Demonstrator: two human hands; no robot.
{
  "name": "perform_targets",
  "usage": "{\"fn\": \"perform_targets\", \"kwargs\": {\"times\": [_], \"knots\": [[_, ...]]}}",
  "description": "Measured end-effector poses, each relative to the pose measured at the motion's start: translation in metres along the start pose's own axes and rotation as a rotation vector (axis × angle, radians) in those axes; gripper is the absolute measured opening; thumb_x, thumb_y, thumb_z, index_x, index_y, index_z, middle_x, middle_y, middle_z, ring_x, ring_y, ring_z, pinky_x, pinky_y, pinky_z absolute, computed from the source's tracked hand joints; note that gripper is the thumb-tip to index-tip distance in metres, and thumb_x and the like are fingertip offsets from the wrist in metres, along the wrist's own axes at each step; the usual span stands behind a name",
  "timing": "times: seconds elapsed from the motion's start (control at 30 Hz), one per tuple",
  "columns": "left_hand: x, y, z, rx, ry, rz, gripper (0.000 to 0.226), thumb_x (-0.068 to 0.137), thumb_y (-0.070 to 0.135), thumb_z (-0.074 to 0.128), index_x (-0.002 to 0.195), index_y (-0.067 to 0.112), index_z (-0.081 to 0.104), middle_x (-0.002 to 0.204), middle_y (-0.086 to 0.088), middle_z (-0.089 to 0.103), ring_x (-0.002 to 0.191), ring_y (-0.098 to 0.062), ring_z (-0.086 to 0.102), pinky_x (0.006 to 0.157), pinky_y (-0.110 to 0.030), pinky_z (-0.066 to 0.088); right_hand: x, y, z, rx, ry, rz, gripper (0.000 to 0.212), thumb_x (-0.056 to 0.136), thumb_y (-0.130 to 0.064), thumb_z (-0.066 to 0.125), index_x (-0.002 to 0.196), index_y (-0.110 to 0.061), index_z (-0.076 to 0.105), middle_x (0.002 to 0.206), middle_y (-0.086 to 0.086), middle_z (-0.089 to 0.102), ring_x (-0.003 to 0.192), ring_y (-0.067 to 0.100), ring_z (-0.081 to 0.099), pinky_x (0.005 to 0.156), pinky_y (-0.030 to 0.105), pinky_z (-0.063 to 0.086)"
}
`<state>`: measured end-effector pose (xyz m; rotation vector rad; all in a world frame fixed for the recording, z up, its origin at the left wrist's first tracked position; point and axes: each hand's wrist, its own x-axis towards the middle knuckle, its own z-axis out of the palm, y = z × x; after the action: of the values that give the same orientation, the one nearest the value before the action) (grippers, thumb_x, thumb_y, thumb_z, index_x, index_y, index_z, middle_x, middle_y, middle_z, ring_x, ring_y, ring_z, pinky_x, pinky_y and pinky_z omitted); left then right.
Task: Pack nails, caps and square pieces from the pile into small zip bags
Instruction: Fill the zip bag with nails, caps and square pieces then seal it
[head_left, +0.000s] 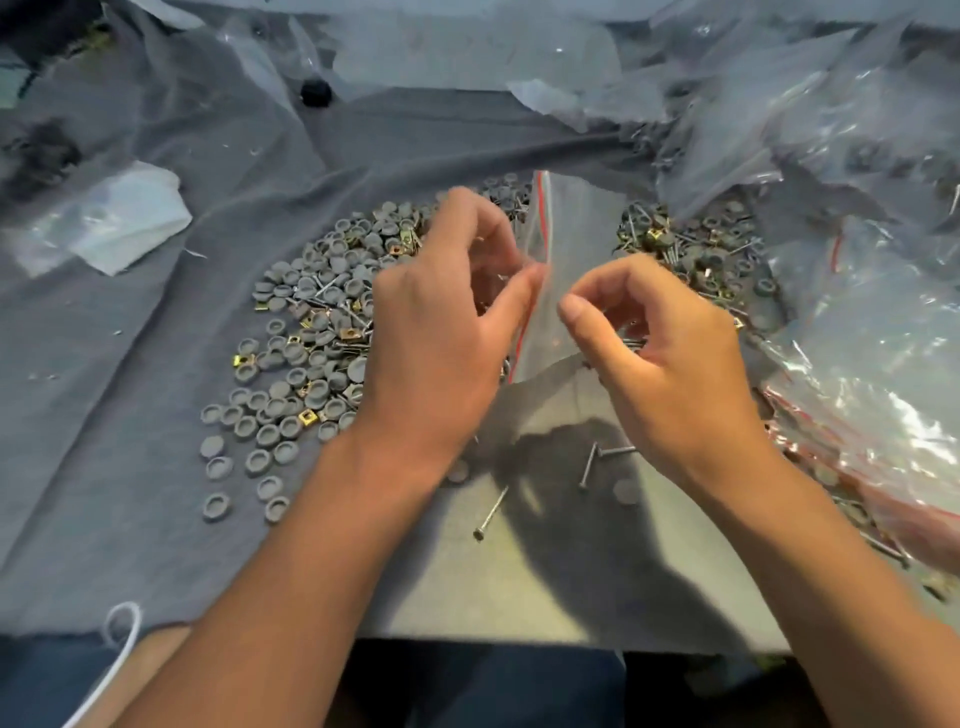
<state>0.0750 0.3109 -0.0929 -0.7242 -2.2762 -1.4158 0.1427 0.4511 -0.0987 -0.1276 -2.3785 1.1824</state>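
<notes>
Bag mouth only pinched: a slip spills your parts.

Your left hand (447, 312) and right hand (654, 338) each pinch an edge of the small clear zip bag with a red seal line (550, 249), held upright above the pile of grey round caps, thin steel nails and brass square pieces (311, 332). The thin film could slide from your fingertips. Loose nails (589, 465) lying nearer you than the pile could roll off the table (519, 597).

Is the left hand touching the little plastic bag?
Touching. The head view shows the left hand pinching the small zip bag at its red-striped edge.
</notes>
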Motion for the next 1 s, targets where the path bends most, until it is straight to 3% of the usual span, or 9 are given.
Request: {"fn": "perform_targets", "kwargs": {"times": [0.13, 0.3, 0.37, 0.47, 0.57, 0.73, 0.83, 0.9, 1.0], "knots": [[0.004, -0.006, -0.008, 0.126, -0.008, 0.06, 0.016, 0.087, 0.005, 0.071, 0.095, 0.018, 0.071, 0.085, 0.016, 0.068, 0.075, 0.015, 0.058, 0.072, -0.003, 0.042, 0.0, 0.012, -0.01, -0.001, -0.037, -0.01, 0.014, 0.094, -0.021, 0.068, 0.084, -0.026, 0.061, 0.067, -0.015, 0.059, 0.062, 0.001, 0.055, 0.06, 0.011, 0.038], [0.012, -0.013, -0.016, 0.206, -0.032, 0.041, 0.022, 0.092, 0.006, 0.069, 0.11, 0.017, 0.075, 0.104, 0.007, 0.072, 0.088, 0.004, 0.06, 0.08, 0.001, 0.041, 0.006, 0.031, -0.038, -0.423, -0.757, -0.047, 0.014, 0.085, -0.035, 0.077, 0.093, -0.042, 0.067, 0.09, -0.026, 0.061, 0.084, -0.005, 0.058, 0.071, 0.012, 0.044], [0.011, -0.013, -0.015, 0.248, -0.107, 0.047, 0.024, 0.092, 0.005, 0.068, 0.112, 0.016, 0.073, 0.109, 0.005, 0.07, 0.093, 0.0, 0.058, 0.085, 0.001, 0.04, 0.003, 0.039, -0.038, -0.551, -0.89, -0.054, 0.021, 0.084, -0.038, 0.078, 0.101, -0.046, 0.068, 0.098, -0.027, 0.053, 0.093, -0.006, 0.049, 0.085, 0.019, 0.04], [0.008, -0.01, -0.01, 0.272, -0.227, 0.07, 0.025, 0.092, 0.01, 0.068, 0.117, 0.015, 0.07, 0.111, 0.008, 0.064, 0.093, 0.002, 0.053, 0.09, 0.001, 0.038, -0.001, 0.04, -0.032, -0.629, -0.852, -0.094, 0.013, 0.086, -0.046, 0.073, 0.096, -0.047, 0.064, 0.098, -0.027, 0.048, 0.1, -0.006, 0.037, 0.091, 0.03, 0.023], [0.006, -0.011, -0.007, 0.284, -0.305, 0.084, 0.029, 0.091, 0.019, 0.068, 0.121, 0.017, 0.069, 0.114, 0.008, 0.064, 0.083, 0.007, 0.049, 0.09, -0.002, 0.039, -0.002, 0.04, -0.03, -0.667, -0.844, -0.12, 0.011, 0.089, -0.049, 0.067, 0.088, -0.047, 0.056, 0.097, -0.024, 0.049, 0.101, -0.003, 0.039, 0.086, 0.031, 0.02], [0.002, -0.012, -0.003, 0.284, -0.365, 0.071, 0.041, 0.082, 0.025, 0.079, 0.122, 0.017, 0.07, 0.112, 0.006, 0.065, 0.079, -0.001, 0.051, 0.085, -0.012, 0.04, 0.001, 0.043, -0.027, -0.523, -0.791, -0.096, 0.012, 0.093, -0.034, 0.069, 0.089, -0.037, 0.058, 0.089, -0.019, 0.055, 0.085, 0.001, 0.051, 0.081, 0.024, 0.042], [0.0, -0.012, -0.001, 0.318, -0.412, 0.053, 0.049, 0.075, 0.03, 0.085, 0.121, 0.02, 0.07, 0.106, 0.009, 0.062, 0.073, 0.0, 0.051, 0.079, -0.014, 0.039, 0.005, 0.041, -0.032, -0.18, -0.569, -0.012, 0.01, 0.092, -0.028, 0.071, 0.085, -0.029, 0.063, 0.079, -0.011, 0.062, 0.072, 0.006, 0.057, 0.064, 0.019, 0.044], [-0.001, -0.011, 0.002, 0.305, -0.436, 0.041, 0.054, 0.073, 0.032, 0.087, 0.122, 0.02, 0.07, 0.106, 0.011, 0.06, 0.072, 0.005, 0.046, 0.08, -0.015, 0.038, 0.007, 0.034, -0.032, 0.128, -0.37, -0.011, 0.005, 0.094, -0.029, 0.068, 0.091, -0.026, 0.066, 0.079, -0.009, 0.064, 0.069, 0.008, 0.056, 0.063, 0.024, 0.045], [-0.005, -0.006, 0.008, 0.256, -0.461, 0.017, 0.059, 0.071, 0.034, 0.088, 0.124, 0.02, 0.069, 0.111, 0.011, 0.061, 0.072, 0.004, 0.046, 0.085, -0.02, 0.045, 0.007, 0.02, -0.021, 0.395, -0.06, -0.085, 0.005, 0.094, -0.022, 0.067, 0.096, -0.025, 0.064, 0.083, -0.014, 0.065, 0.072, 0.001, 0.057, 0.066, 0.014, 0.044]]}}
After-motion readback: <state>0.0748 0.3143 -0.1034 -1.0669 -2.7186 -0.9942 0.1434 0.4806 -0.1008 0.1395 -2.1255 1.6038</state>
